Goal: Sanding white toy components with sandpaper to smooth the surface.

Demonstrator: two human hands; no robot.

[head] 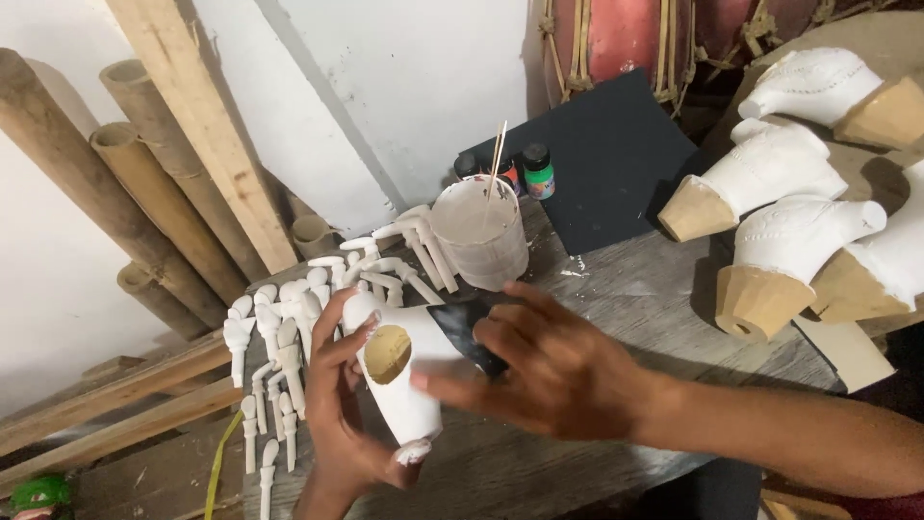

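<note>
Hands (404, 395) over grey wooden table (626, 299)

Bamboo poles (144, 183) lean on a white wall (414, 87) behind a weathered wooden table (626, 299).
</note>
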